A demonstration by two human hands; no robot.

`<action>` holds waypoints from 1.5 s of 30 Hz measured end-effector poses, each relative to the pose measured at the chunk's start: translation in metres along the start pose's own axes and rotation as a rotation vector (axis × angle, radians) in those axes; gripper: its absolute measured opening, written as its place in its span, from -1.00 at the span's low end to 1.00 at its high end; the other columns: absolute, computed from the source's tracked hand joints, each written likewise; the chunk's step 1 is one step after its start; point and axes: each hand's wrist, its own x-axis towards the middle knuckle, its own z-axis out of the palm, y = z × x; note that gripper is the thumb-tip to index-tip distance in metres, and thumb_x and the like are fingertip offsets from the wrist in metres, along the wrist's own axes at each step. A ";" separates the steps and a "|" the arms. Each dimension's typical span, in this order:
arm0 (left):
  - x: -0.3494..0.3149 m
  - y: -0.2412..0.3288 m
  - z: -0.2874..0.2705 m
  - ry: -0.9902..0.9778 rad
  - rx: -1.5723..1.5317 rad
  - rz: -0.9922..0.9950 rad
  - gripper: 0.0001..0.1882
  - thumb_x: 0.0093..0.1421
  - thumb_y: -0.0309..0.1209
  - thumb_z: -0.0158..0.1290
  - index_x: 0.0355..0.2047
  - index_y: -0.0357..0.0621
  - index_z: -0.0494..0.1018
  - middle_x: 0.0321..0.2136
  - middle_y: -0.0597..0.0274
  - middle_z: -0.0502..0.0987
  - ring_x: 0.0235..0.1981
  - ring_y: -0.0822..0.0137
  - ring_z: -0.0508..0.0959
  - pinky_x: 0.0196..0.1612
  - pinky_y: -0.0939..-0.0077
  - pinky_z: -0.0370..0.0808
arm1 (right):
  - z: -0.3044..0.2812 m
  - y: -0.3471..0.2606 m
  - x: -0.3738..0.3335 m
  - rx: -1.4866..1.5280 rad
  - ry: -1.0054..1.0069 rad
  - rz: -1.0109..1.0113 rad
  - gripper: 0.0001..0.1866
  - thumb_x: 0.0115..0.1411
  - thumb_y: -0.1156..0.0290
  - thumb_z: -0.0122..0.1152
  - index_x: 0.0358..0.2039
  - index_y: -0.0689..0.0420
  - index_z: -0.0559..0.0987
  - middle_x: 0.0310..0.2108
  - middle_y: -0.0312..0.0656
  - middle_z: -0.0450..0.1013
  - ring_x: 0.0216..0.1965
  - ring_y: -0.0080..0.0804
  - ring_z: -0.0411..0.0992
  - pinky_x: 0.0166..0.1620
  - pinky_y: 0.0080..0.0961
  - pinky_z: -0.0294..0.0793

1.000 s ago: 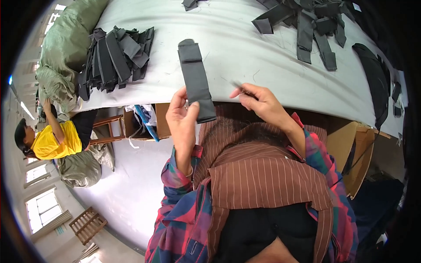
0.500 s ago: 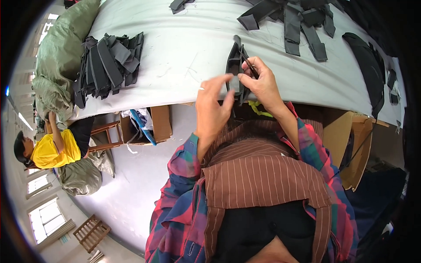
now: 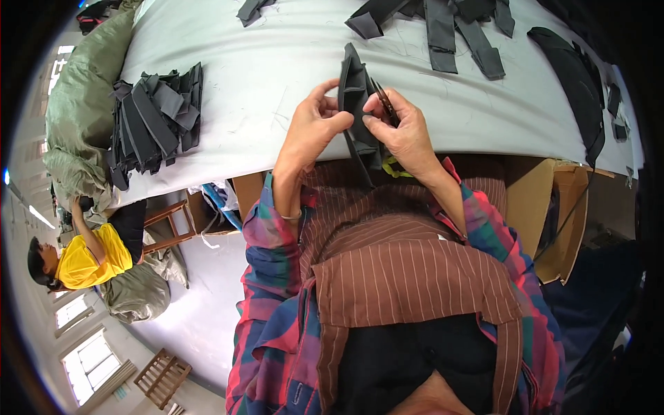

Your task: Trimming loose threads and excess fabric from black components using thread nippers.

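Observation:
A dark grey fabric piece (image 3: pixel 354 76), folded lengthwise with open pockets along it, is held up over the near edge of the table. My left hand (image 3: pixel 311 128) pinches its left side between thumb and fingers. On the other side my right hand (image 3: pixel 408 135) is closed round dark thread snips (image 3: pixel 383 98), whose slim points stick up past the fingers. The right thumb and fingertips also meet the fabric's right side. Its lower end hangs past the table edge in front of my striped apron (image 3: pixel 415 270).
Stacked dark fabric strips (image 3: pixel 155 117) lie at the left of the pale-covered table (image 3: pixel 277 62); more strips (image 3: pixel 440 38) lie at the far side. A curved black piece (image 3: pixel 570 90) rests at right. Cardboard boxes (image 3: pixel 529 200) stand below. A person in yellow (image 3: pixel 97 256) works at far left.
My left hand, loose and blurred before, has closed on the fabric piece. The piece is raised and turned, its folds spread wider. The right hand keeps the snips; the view has shifted slightly.

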 end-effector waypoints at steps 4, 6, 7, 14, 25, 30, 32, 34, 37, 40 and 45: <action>-0.003 -0.008 0.004 0.130 -0.038 0.036 -0.33 -0.05 -0.54 0.14 0.11 -0.39 0.22 -0.41 0.23 0.48 -0.36 0.46 0.48 -0.24 0.61 0.41 | 0.007 0.003 -0.001 0.002 0.034 -0.014 -0.91 0.07 0.61 0.14 -0.40 0.14 0.49 -0.55 -0.50 0.29 -0.53 -0.79 0.16 -0.46 -0.78 0.17; -0.004 -0.008 0.007 0.214 -0.062 0.062 -0.35 -0.06 -0.53 0.16 0.07 -0.45 0.23 -0.42 0.22 0.50 -0.41 0.48 0.49 -0.33 0.66 0.43 | 0.008 0.003 0.000 -0.033 0.069 -0.048 -0.90 0.07 0.63 0.13 -0.40 0.15 0.49 -0.55 -0.49 0.30 -0.52 -0.80 0.18 -0.45 -0.78 0.19; -0.006 -0.006 0.010 0.215 -0.064 0.055 -0.35 -0.06 -0.53 0.16 0.07 -0.45 0.23 -0.42 0.22 0.50 -0.41 0.48 0.49 -0.33 0.66 0.43 | 0.009 0.002 0.000 -0.033 0.068 -0.041 -0.90 0.07 0.63 0.13 -0.40 0.15 0.49 -0.55 -0.49 0.30 -0.52 -0.80 0.18 -0.45 -0.78 0.19; -0.019 -0.001 0.015 0.168 -0.336 0.001 -0.48 -0.05 -0.63 0.09 -0.04 -0.43 0.21 -0.33 0.06 0.55 -0.35 0.44 0.52 -0.27 0.61 0.46 | 0.008 0.001 0.002 -0.051 0.151 -0.053 -0.88 0.07 0.67 0.07 -0.38 0.18 0.49 -0.55 -0.43 0.36 -0.47 -0.77 0.30 -0.38 -0.76 0.31; -0.010 -0.013 0.012 0.054 -0.356 0.010 -0.54 -0.03 -0.64 0.06 -0.08 -0.34 0.22 -0.24 -0.03 0.55 -0.25 0.37 0.55 -0.13 0.54 0.46 | -0.017 -0.003 0.012 -0.233 0.060 0.036 -0.87 0.10 0.50 0.17 -0.30 0.16 0.53 -0.54 -0.34 0.41 -0.52 -0.66 0.34 -0.41 -0.66 0.34; -0.012 -0.011 0.013 0.020 -0.331 0.008 -0.54 -0.01 -0.62 0.06 -0.07 -0.33 0.21 -0.15 -0.05 0.53 -0.20 0.36 0.53 -0.10 0.51 0.45 | -0.033 -0.036 0.001 -0.633 0.038 -0.247 -0.74 0.10 0.25 0.24 -0.21 0.06 0.57 -0.50 -0.25 0.46 -0.46 -0.29 0.41 -0.38 -0.41 0.38; -0.011 -0.014 0.013 0.012 -0.338 0.013 -0.54 -0.01 -0.61 0.06 -0.07 -0.33 0.21 -0.15 -0.04 0.52 -0.20 0.36 0.53 -0.09 0.51 0.45 | -0.035 -0.048 -0.009 -0.829 -0.088 -0.232 -0.80 0.09 0.29 0.23 -0.30 0.08 0.59 -0.51 -0.26 0.47 -0.43 -0.24 0.44 -0.38 -0.35 0.39; -0.010 -0.013 0.013 -0.002 -0.343 0.022 -0.54 -0.01 -0.60 0.06 -0.07 -0.33 0.20 -0.14 -0.03 0.52 -0.20 0.36 0.53 -0.09 0.50 0.46 | -0.032 -0.050 -0.014 -0.926 -0.095 -0.279 -0.82 0.07 0.29 0.24 -0.35 0.08 0.59 -0.52 -0.28 0.47 -0.44 -0.25 0.45 -0.39 -0.36 0.40; -0.011 -0.009 0.014 -0.023 -0.303 -0.001 -0.54 0.00 -0.59 0.06 -0.07 -0.32 0.20 -0.14 -0.01 0.52 -0.18 0.36 0.52 -0.08 0.49 0.46 | -0.028 -0.048 -0.016 -1.056 -0.089 -0.367 -0.86 0.02 0.30 0.27 -0.46 0.06 0.57 -0.57 -0.28 0.44 -0.48 -0.30 0.47 -0.41 -0.38 0.42; -0.012 -0.009 0.015 -0.026 -0.299 0.021 -0.54 0.00 -0.59 0.06 -0.07 -0.30 0.19 -0.13 -0.02 0.52 -0.18 0.37 0.52 -0.09 0.49 0.46 | -0.026 -0.044 -0.016 -1.152 -0.147 -0.349 -0.91 0.00 0.39 0.27 -0.43 0.06 0.57 -0.54 -0.28 0.44 -0.48 -0.28 0.43 -0.41 -0.37 0.39; -0.013 -0.012 0.014 -0.040 -0.306 0.022 -0.55 0.01 -0.57 0.07 -0.08 -0.30 0.19 -0.10 -0.05 0.50 -0.17 0.35 0.51 -0.07 0.49 0.46 | -0.019 -0.037 -0.014 -1.212 -0.128 -0.446 -0.96 -0.06 0.44 0.20 -0.54 0.08 0.52 -0.63 -0.28 0.40 -0.53 -0.33 0.44 -0.44 -0.38 0.38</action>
